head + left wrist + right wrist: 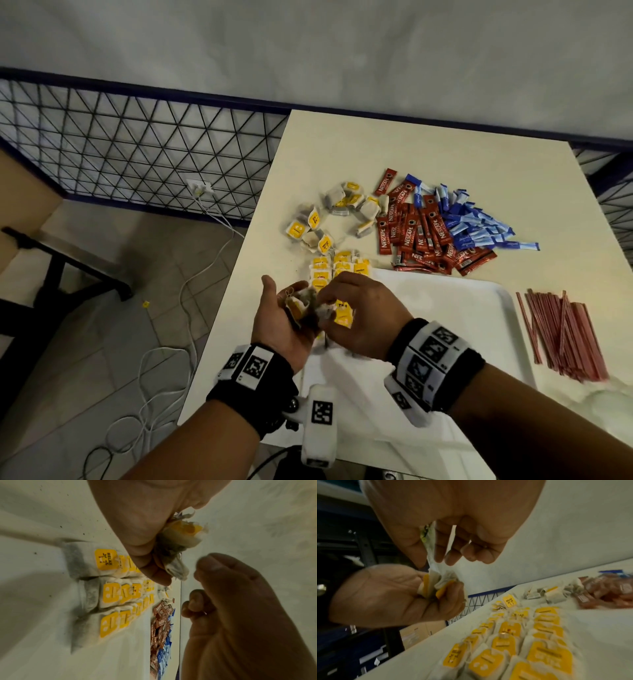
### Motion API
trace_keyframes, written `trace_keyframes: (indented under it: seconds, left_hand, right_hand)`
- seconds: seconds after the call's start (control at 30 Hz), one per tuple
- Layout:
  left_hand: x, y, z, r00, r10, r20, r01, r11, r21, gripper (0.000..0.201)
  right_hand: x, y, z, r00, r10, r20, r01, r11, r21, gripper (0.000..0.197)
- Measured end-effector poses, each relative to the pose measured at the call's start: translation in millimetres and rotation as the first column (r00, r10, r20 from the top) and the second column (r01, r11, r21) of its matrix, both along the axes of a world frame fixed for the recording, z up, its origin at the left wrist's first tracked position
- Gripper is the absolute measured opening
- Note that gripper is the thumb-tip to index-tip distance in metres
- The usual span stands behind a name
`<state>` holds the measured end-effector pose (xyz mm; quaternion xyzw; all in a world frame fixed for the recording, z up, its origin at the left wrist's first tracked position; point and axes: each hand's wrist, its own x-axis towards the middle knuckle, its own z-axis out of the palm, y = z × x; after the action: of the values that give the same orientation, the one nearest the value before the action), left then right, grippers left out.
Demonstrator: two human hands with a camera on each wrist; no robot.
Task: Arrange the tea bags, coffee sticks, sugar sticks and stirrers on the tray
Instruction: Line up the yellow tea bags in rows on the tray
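Head view: left hand (284, 325) cups a clump of tea bags (303, 308) above the white tray (479, 308), the right hand (359, 315) pinching one of them (stirrers (561, 335) lie right of the tray).

Left wrist: curled fingers (150, 566) clutch the clump over rows of tea bags (120, 595).

Right wrist: thumb and fingers (440, 545) pinch a bag's paper.

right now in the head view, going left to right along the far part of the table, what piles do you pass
loose tea bags → red coffee sticks → blue sugar sticks; the red stirrers lie farthest right, but nearer, beside the white tray.
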<state>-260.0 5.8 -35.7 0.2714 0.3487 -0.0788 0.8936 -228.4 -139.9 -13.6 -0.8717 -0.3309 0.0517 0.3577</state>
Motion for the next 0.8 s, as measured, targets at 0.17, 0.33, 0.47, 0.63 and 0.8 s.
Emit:
trace_keyframes:
  seconds: [0.17,0.33,0.47,0.63,0.8]
  left_hand:
    - [-0.3,-8.5,9.4,1.0,-0.001,0.027,0.001,1.0,-0.001,0.033]
    - [-2.2,-15.5,10.6,1.0,-0.012,0.022,0.01,0.996,0.092,0.032]
    - [-0.2,-9.6,2.5,0.992,0.107,-0.069,-0.097,0.987,0.131,0.017]
    - [-6.9,-1.7,0.1,0.996,0.01,-0.083,0.012,0.967,0.256,0.025]
    - [-13.4,-12.3,12.4,0.946,-0.321,0.052,0.268,0.86,0.434,0.029]
  right_hand:
    - [3.1,3.7,1.9,0.99,-0.121,-0.073,0.11,0.983,-0.148,0.024]
    - [0.2,-0.7,4.8,0.991,-0.079,-0.107,0.069,0.993,-0.092,0.012]
    - [1.7,-7.3,11.3,0.955,-0.174,-0.242,0.169,0.985,-0.042,0.011]
    - [4.2,-17.6,13.7,0.915,-0.254,-0.313,0.284,0.957,0.054,0.015]
    - [4.3,-18.9,4.6,0.987,-0.154,-0.047,0.158,0.982,0.104,0.012]
